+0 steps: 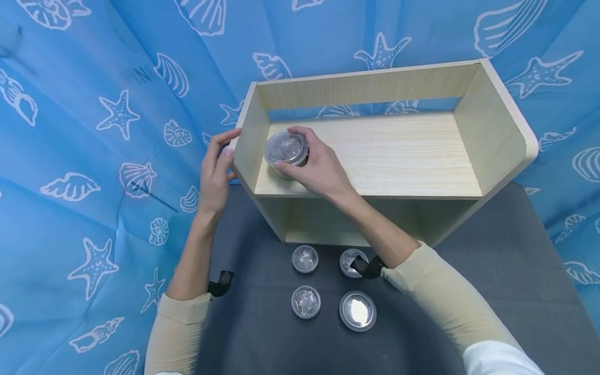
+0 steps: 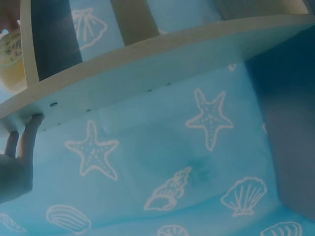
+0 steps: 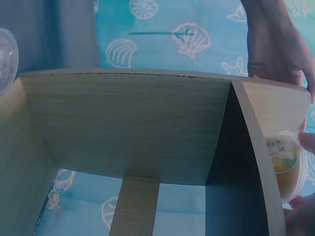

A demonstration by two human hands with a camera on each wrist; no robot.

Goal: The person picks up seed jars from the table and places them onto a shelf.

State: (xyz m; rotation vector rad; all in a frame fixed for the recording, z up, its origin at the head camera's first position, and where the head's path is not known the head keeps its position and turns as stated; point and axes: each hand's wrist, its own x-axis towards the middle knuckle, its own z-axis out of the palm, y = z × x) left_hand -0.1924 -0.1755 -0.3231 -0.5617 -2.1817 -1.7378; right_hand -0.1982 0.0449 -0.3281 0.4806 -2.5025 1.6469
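Observation:
A round clear plastic tub (image 1: 286, 147) with a lid is in my right hand (image 1: 319, 165), pinched between thumb and fingers. It is at the left end of the upper board of a pale wooden shelf unit (image 1: 379, 151), close over that board. In the right wrist view the tub (image 3: 284, 164) shows a yellowish side with a printed pattern. My left hand (image 1: 216, 172) touches the unit's left side panel, thumb near its front edge. In the left wrist view, two fingers (image 2: 30, 137) rest against the panel's outer face.
Several more round clear lidded tubs stand on the dark grey tabletop (image 1: 262, 333) in front of the unit, including one with a shiny lid (image 1: 358, 311). Another tub (image 1: 351, 263) is partly behind my right wrist strap. A blue shell-patterned curtain (image 1: 117, 172) hangs behind and at the sides.

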